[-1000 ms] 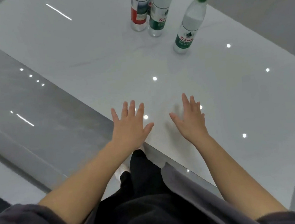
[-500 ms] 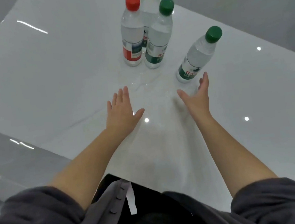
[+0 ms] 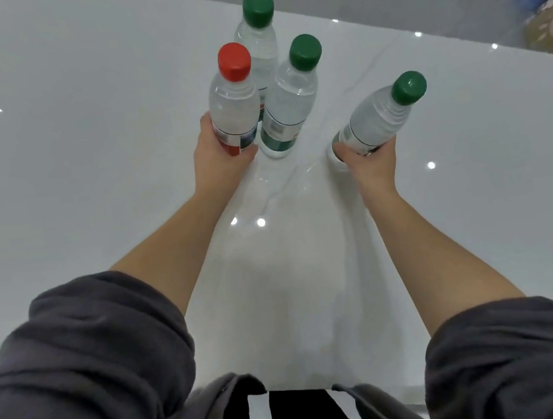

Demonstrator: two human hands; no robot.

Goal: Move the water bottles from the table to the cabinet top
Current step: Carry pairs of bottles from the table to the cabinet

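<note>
Clear plastic, four bottles stand mid-frame on the glossy white table (image 3: 60, 199). Left hand (image 3: 219, 160) has its fingers closed around the label band of the red-cap bottle (image 3: 234, 110); right hand (image 3: 371, 160) grips the base of a green-cap bottle (image 3: 378, 118), which tilts toward the upper right. Two more green-cap bottles (image 3: 285, 105) (image 3: 257, 39) wait just behind, untouched. All look full, so fairly heavy, with smooth, slightly yielding walls; the waist at the label seems the surest hold. No cabinet shows.
</note>
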